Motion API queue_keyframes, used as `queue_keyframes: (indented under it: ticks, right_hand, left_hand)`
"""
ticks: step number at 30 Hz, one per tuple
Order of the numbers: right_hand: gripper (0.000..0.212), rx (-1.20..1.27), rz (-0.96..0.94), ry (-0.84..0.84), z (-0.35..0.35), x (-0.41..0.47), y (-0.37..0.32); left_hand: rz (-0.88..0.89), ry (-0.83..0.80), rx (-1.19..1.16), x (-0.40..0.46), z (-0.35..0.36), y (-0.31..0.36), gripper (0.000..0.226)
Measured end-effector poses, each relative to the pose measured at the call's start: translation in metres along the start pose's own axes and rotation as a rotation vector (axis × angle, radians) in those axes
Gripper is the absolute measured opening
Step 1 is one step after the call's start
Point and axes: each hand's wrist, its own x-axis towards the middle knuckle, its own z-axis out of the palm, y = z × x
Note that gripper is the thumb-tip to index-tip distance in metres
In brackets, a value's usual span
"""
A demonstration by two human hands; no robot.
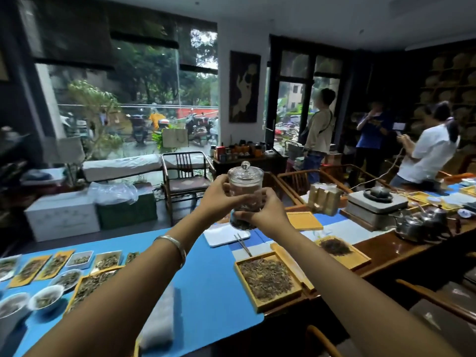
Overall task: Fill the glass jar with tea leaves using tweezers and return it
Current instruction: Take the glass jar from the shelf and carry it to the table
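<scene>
glass jar [245, 191] lidded, upright, raised above bench [211, 274] | left hand [219, 195] and right hand [268, 211] both curled around it | tweezers [243, 244] lie beside white tray [221, 237]

Blue-covered table [211, 279], tea trays [268, 279], tweezers [243, 244], white tray [219, 237]

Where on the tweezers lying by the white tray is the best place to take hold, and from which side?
Judging by their pose, grip the tweezers near the far, joined end by the white tray, coming from above. They lie flat on the blue mat, near end toward the tea tray, so a pinch across both arms should lift them. Both hands now hold the jar.
</scene>
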Motion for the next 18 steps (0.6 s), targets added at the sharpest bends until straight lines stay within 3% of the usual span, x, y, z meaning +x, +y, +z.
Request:
queue_keyframes:
  ticks: [12, 18]
  right_hand:
    - [0.066, 0.085, -0.102, -0.284, 0.101, 0.224, 0.098]
    - [0.073, 0.037, -0.066, -0.439, 0.147, 0.274, 0.164]
  left_hand:
    - [-0.17, 0.248, 0.112, 0.155, -0.061, -0.144, 0.066]
    - [-0.278, 0.398, 0.121, 0.176, -0.064, -0.226, 0.077]
